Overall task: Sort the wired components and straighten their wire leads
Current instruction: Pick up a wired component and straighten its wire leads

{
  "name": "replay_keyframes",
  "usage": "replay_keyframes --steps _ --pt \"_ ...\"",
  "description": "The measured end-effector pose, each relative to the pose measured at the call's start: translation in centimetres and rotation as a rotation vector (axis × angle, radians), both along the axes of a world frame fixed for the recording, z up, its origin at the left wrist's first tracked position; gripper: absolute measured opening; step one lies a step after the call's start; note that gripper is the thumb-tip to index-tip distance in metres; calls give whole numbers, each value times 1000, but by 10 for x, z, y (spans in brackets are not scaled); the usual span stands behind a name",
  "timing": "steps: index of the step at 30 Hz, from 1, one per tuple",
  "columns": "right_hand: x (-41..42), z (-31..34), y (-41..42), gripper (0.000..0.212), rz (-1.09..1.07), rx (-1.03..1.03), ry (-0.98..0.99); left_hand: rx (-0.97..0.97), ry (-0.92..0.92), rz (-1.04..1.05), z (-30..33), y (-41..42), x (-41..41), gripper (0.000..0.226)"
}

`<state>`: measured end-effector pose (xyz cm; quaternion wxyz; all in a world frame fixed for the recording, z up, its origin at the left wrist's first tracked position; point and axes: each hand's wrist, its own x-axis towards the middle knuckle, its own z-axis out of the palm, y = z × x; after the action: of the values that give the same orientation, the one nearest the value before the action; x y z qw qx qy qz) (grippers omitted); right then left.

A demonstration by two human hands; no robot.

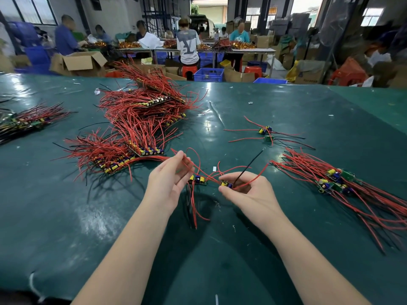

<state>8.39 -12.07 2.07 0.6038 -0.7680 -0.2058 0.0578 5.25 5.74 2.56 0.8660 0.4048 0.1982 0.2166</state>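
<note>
1. Board [226,184]: I hold it pinched in my right hand [248,194] just above the mat [220,249]. I judge it light and rigid; grip by the edges.
2. Leads [251,170]: thin, springy, easily kinked. Draw them from root to tip.
3. Left hand [169,179]: fingers loosely curled round a red lead; second board [198,180] just beside it.
4. Unsorted heap [141,119] far left; sorted bundle [339,181] right.
</note>
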Motion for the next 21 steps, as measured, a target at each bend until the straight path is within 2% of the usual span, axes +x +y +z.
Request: replay_keyframes --steps 6,10,15,21 --pt "7 0 -1 20 3 192 120 -218 -8 -87 7 -3 -1 12" --pt "10 0 -2 15 45 339 292 -316 -29 -158 8 -6 -3 20" --pt "12 -3 -3 12 81 383 407 -269 -37 -143 6 -9 -2 12" --pt "12 -2 -3 9 78 458 512 -240 -101 -127 7 -5 -2 16"
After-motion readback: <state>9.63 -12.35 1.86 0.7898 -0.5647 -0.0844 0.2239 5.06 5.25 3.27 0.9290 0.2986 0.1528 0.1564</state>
